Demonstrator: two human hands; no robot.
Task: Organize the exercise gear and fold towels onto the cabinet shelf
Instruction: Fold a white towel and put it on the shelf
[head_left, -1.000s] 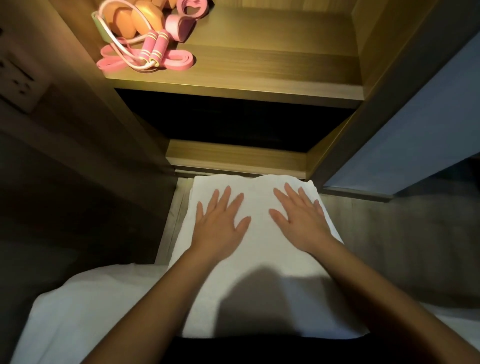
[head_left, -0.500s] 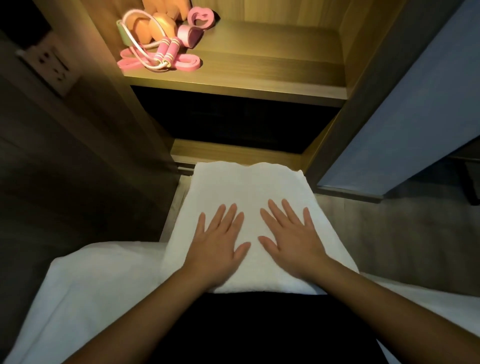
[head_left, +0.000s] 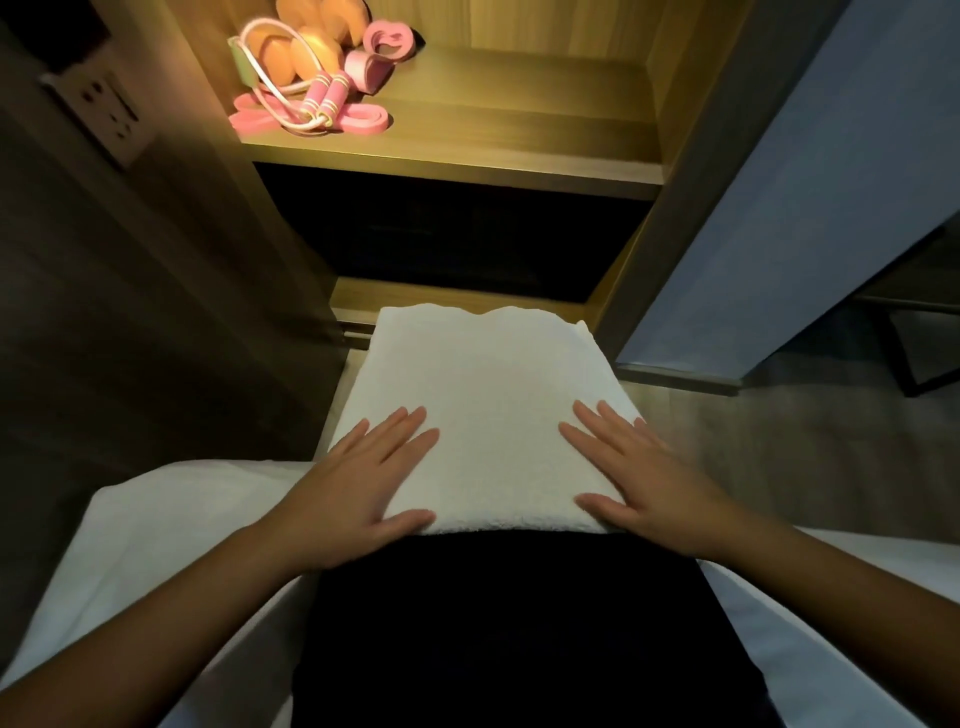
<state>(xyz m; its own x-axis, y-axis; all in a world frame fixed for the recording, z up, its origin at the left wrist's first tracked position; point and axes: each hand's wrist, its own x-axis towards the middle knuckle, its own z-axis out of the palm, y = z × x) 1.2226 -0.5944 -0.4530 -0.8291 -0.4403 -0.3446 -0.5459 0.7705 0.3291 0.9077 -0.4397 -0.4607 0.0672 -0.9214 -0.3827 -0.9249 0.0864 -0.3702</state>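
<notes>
Folding looked nearly done: the folded towel (head_left: 483, 415) lay at frame centre, long axis running up the frame, far edge toward the cabinet (head_left: 670, 218). The left hand (head_left: 358, 483) and right hand (head_left: 649, 478) pressed flat on its near corners, fingers straight, gripping nothing. Next, likely, lifting it level onto the shelf (head_left: 519, 130) at upper centre.

The lit wooden cabinet shelf (head_left: 519, 124) holds the gear in its left back corner. A flat pink stretch band (head_left: 363, 122) lies on the wood, with a pink jump rope (head_left: 327, 98) on top of it. Orange round things (head_left: 311, 52) and a rolled pink band (head_left: 387, 41) sit behind. Lower down, a folded white towel (head_left: 483, 405) lies on a white sheet (head_left: 171, 519).
</notes>
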